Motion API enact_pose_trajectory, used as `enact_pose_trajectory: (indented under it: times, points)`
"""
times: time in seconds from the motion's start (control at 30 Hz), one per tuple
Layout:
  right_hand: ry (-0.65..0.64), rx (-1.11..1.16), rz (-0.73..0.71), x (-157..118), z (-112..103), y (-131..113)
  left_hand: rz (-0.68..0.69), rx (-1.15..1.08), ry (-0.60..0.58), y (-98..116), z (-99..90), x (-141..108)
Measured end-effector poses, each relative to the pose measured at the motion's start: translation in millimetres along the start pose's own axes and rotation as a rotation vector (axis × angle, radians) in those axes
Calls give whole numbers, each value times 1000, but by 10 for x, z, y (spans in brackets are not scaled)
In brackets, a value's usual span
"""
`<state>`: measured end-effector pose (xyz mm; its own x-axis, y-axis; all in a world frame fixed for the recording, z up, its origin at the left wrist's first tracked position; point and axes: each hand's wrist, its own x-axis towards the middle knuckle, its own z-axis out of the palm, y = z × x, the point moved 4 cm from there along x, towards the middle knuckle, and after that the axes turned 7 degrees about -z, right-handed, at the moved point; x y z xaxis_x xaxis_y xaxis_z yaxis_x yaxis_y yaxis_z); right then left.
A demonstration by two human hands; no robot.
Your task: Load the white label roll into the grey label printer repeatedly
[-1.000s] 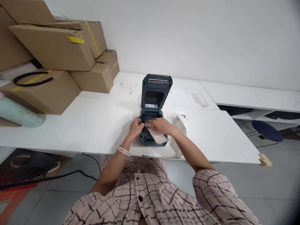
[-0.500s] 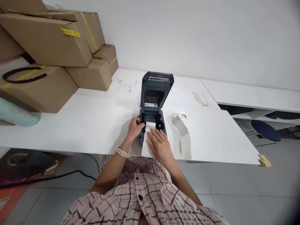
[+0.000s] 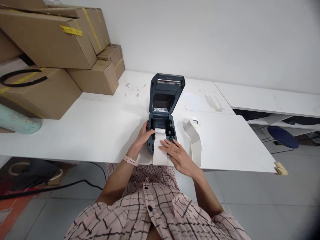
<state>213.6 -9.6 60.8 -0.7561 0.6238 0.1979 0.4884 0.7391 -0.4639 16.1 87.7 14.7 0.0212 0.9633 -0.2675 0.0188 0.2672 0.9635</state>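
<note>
A dark label printer (image 3: 171, 120) stands on the white table with its lid raised. A narrow white label roll (image 3: 160, 130) lies in its bay, and its paper strip (image 3: 159, 150) runs over the printer's front toward the table edge. My left hand (image 3: 143, 137) grips the printer's left side, thumb over the inner edge near the roll and fingers along the outer wall. My right hand (image 3: 178, 156) is open, its fingers stretched across the front right of the printer with the tips on the strip's right edge. The palm hangs near the table edge.
Right of the printer, a curled length of white paper (image 3: 197, 143) stands beside a small roll core (image 3: 195, 122). Cardboard boxes (image 3: 60, 50) are stacked at the left, near a pale green cylinder (image 3: 18, 120). A blue stool (image 3: 282, 136) stands beyond the table's right end.
My right hand has slid right and turned more sideways, uncovering more of the paper strip, which now lies straighter. My left hand keeps its place on the printer. The view has shifted slightly.
</note>
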Motion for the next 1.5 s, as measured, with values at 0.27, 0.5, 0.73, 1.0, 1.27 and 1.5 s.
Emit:
enact_pose_trajectory:
  times: [0.27,0.5,0.73,1.0,1.27,1.5]
  points:
    - [38,-50,28,-53,123,-50,-28,-31,1,33,5,-46]
    - [283,-42,8,-50,230,41,-48,-27,-6,29,9,-40]
    - [313,0,-34,-121,205,122,-92,-21,-68,-33,-14,-28]
    - [299,38,-25,-156,208,142,-73,-47,-78,-41,-3,-11]
    - [290,73,-14,-166,192,141,-66,-31,-87,-81,-23,11]
    - [272,89,12,-156,196,160,-71,-50,-94,-22,-6,-5]
